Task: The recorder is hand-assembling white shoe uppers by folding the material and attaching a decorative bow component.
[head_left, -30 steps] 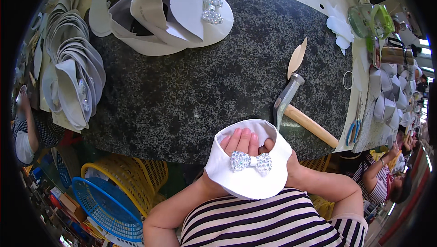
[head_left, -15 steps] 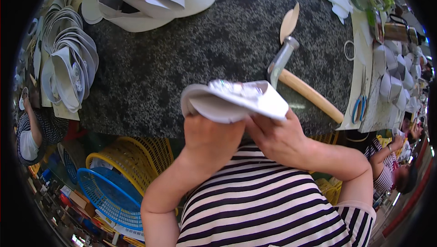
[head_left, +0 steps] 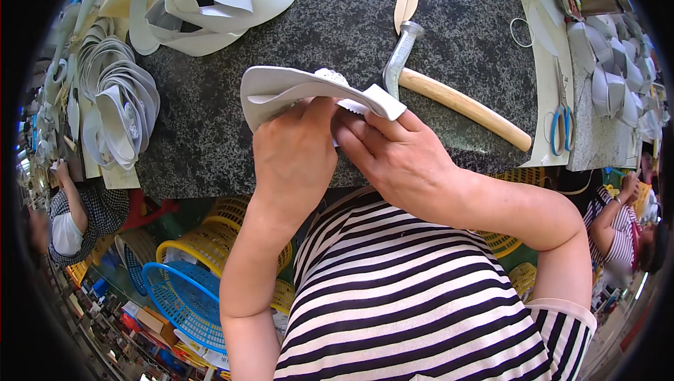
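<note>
White shoe upper is hanging tilted between two bare hands above the near part of a dark speckled tabletop. The left hand is clasping its underside, the fingertips hidden behind the folded material. The right hand is pinching its right end, fingers closing on the edge just beside the left hand. A glittering ornament is peeking over the top, between the hands. Just beyond the right hand, a hammer is lying with its wooden handle slanting rightward, its metal head near a tan leaf-shaped piece. Farther right of the grip, blue-handled scissors are resting on a pale strip. Beyond the grip to the left, other uppers are lying heaped; well left, a nested row of uppers is leaning together.
</note>
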Available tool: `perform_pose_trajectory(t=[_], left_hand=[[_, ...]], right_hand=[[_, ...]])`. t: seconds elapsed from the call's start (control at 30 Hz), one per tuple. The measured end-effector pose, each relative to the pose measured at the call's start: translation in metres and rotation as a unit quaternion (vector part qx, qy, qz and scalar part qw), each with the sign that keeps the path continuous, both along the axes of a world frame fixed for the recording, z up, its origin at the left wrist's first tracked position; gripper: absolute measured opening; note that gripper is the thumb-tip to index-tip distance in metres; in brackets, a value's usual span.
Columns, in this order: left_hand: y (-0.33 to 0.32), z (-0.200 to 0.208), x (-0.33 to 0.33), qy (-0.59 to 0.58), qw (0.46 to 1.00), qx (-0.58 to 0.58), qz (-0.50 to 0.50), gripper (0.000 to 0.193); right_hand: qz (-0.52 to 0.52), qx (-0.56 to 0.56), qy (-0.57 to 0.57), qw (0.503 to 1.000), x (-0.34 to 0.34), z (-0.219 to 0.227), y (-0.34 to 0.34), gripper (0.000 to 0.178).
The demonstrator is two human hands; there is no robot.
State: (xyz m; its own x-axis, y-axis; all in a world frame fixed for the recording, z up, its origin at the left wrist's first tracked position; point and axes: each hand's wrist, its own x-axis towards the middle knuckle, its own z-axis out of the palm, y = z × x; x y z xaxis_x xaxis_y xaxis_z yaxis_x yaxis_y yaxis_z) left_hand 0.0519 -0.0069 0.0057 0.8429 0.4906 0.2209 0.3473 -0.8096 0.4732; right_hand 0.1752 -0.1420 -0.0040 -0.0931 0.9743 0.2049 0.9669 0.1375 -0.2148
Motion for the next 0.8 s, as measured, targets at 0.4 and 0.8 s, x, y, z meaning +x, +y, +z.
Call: perform_pose_trajectory(t=[0.4,0.8], left_hand=[[-0.018,-0.02,-0.021,0.042,0.961,0.259,-0.086,0.016],[-0.049,-0.064,-0.026,0.038,0.919,0.385,-0.076,0.032]], right_hand=[[0.035,0.016,-0.006,0.999,0.006,-0.005,-0.009,0.045],[0.129,0.083,0.146,0.977,0.04,-0.031,-0.029,0.042]])
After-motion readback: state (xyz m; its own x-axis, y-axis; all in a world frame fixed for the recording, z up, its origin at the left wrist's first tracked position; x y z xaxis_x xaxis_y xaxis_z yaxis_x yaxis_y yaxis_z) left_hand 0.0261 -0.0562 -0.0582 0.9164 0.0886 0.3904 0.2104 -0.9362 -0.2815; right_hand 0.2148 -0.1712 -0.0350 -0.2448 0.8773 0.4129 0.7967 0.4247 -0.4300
